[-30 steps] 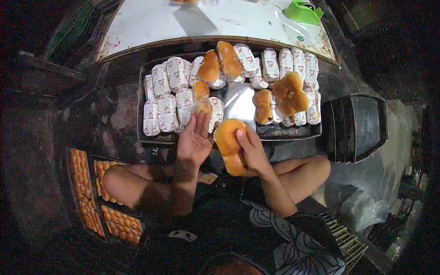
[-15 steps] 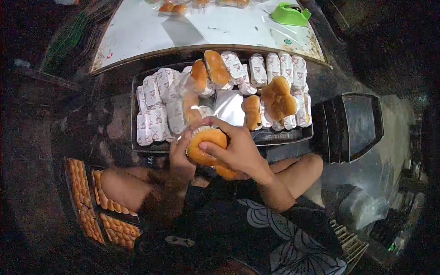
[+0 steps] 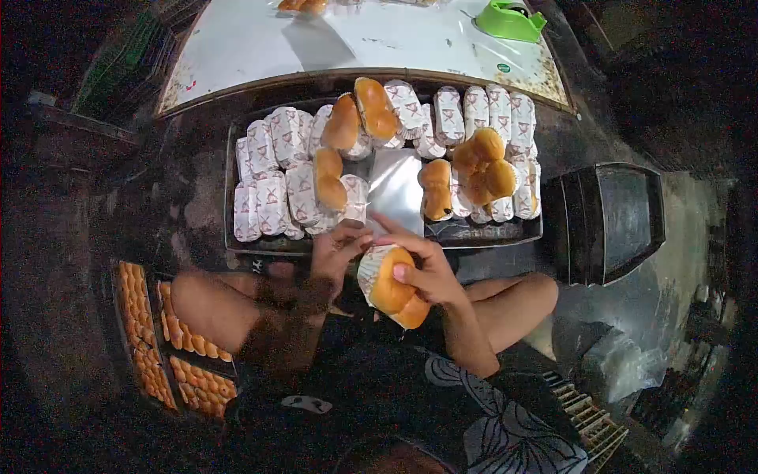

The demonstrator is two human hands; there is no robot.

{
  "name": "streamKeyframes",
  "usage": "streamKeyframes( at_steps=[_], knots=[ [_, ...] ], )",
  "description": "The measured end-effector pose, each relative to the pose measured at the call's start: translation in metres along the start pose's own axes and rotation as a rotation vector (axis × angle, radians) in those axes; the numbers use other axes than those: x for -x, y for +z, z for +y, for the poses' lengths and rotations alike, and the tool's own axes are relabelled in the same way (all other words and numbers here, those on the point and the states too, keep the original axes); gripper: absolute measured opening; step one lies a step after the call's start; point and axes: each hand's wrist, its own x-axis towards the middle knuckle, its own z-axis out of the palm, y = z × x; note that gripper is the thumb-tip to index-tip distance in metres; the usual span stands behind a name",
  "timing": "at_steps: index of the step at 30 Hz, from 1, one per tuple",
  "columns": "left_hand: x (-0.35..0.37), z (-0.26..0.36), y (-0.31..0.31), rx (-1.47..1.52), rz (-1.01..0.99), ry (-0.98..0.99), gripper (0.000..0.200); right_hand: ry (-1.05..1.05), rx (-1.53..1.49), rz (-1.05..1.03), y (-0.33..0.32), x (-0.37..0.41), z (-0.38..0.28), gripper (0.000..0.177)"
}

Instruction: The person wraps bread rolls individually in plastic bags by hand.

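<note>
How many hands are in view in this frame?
2. The left hand is at the edge of the paper wrapper; the right hand grips the bun inside it. No others show.

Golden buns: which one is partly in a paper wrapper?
The bun in the right hand, below the tray: a paper wrapper cups its left end. The other golden buns lie bare on the tray.

The tray point(image 3: 489, 233) carries five bare buns point(image 3: 436, 188) (one is a cluster of four lobes) and roughly two dozen wrapped buns point(image 3: 271, 204), packed too tightly to count exactly. On the near side of the tray, two hands, the left hand point(image 3: 335, 249) and the right hand point(image 3: 426, 268), close on one half-wrapped bun point(image 3: 391, 288); beyond the tray sits one green tape dispenser point(image 3: 509, 20).
</note>
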Motion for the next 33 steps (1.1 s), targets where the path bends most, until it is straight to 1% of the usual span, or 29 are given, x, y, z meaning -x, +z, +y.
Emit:
streamKeyframes(
  at_steps=[1,2,3,5,6,7,8,9,10,11,13,14,15,17,18,19,21,22,23,24,25,26,27,28,29,31,32,33],
  knots=[
    [0.0,0.003,-0.002,-0.083,-0.119,0.012,0.021,0.005,-0.008,0.002,0.002,0.002,0.001,0.041],
    [-0.006,0.009,-0.002,0.182,-0.366,0.114,0.023,0.125,-0.079,0.05,0.002,0.003,0.001,0.04],
    [-0.006,0.015,0.002,0.176,-0.366,0.11,0.023,0.241,-0.151,0.096,0.002,0.004,0.001,0.039],
    [-0.002,0.038,0.018,0.679,-0.077,0.014,0.025,0.258,-0.138,0.055,0.0,0.002,-0.002,0.04],
    [-0.014,0.012,-0.017,0.526,-0.187,0.087,0.027,0.229,-0.173,0.105,0.003,0.002,0.0,0.039],
    [-0.019,0.013,-0.022,0.519,-0.175,0.089,0.027,0.2,-0.208,0.155,0.005,0.001,0.002,0.038],
    [-0.022,0.015,-0.025,0.692,-0.047,0.017,0.025,0.203,-0.216,0.143,0.003,0.004,0.008,0.038],
    [-0.026,0.016,-0.028,0.866,0.08,-0.052,0.023,0.234,-0.068,0.209,-0.001,0.01,0.017,0.038],
    [-0.03,0.021,-0.031,1.007,-0.034,-0.082,0.022,0.259,0.083,0.278,-0.003,0.011,0.017,0.038],
    [-0.031,0.022,-0.029,1.003,-0.032,-0.076,0.022,0.255,0.08,0.272,-0.005,0.013,0.014,0.038],
    [-0.029,0.026,-0.013,1.106,0.115,-0.099,0.022,0.079,0.621,0.42,-0.006,0.016,-0.001,0.041],
    [-0.023,0.036,0.009,1.097,0.271,-0.062,0.024,-0.082,0.752,0.474,-0.006,0.012,-0.011,0.045],
    [-0.022,0.04,0.012,1.102,0.275,-0.065,0.024,-0.075,0.754,0.472,-0.006,0.009,-0.021,0.045],
    [-0.02,0.039,0.017,1.052,0.217,-0.037,0.025,-0.403,0.926,0.494,-0.008,0.005,-0.04,0.044],
    [-0.018,0.035,0.013,1.225,-0.018,0.003,0.025,-0.539,0.987,0.44,-0.01,0.0,-0.043,0.047],
    [-0.016,0.033,0.017,1.235,-0.027,-0.002,0.025,-0.538,1.001,0.44,-0.01,-0.006,-0.047,0.047],
    [-0.011,0.032,0.031,0.824,0.189,0.148,0.026,-0.459,1.147,0.295,-0.005,-0.019,-0.054,0.055],
    [-0.004,0.035,0.043,0.855,0.175,0.188,0.029,-0.283,1.058,0.374,0.003,-0.026,-0.053,0.058],
    [-0.007,0.033,0.044,0.678,0.173,0.296,0.032,-0.112,0.959,0.446,0.009,-0.031,-0.053,0.061],
    [-0.007,0.033,0.047,0.601,0.215,0.325,0.036,0.017,0.934,0.448,0.013,-0.03,-0.054,0.068],
    [-0.006,0.033,0.051,0.522,0.257,0.356,0.041,0.014,0.937,0.452,0.016,-0.027,-0.049,0.068],
    [-0.006,0.03,0.052,0.52,0.25,0.361,0.041,0.031,0.793,0.456,0.017,-0.024,-0.038,0.071],
    [-0.004,0.022,0.053,0.504,0.2,0.409,0.044,0.051,0.647,0.458,0.017,-0.023,-0.027,0.075],
    [-0.002,0.014,0.052,0.489,0.152,0.448,0.048,0.05,0.689,0.533,0.013,-0.03,-0.019,0.079],
    [-0.003,0.008,0.051,0.492,0.15,0.438,0.048,0.059,0.691,0.539,0.014,-0.033,-0.014,0.079],
    [-0.007,0.002,0.047,0.373,0.173,0.465,0.054,0.123,0.54,0.682,0.019,-0.041,-0.006,0.078],
    [-0.002,0.014,0.037,0.612,0.029,0.322,0.059,0.195,0.527,0.641,0.025,-0.037,-0.002,0.075],
    [-0.004,0.014,0.03,0.617,0.03,0.329,0.059,0.217,0.575,0.54,0.034,-0.028,-0.006,0.072]
  ],
)
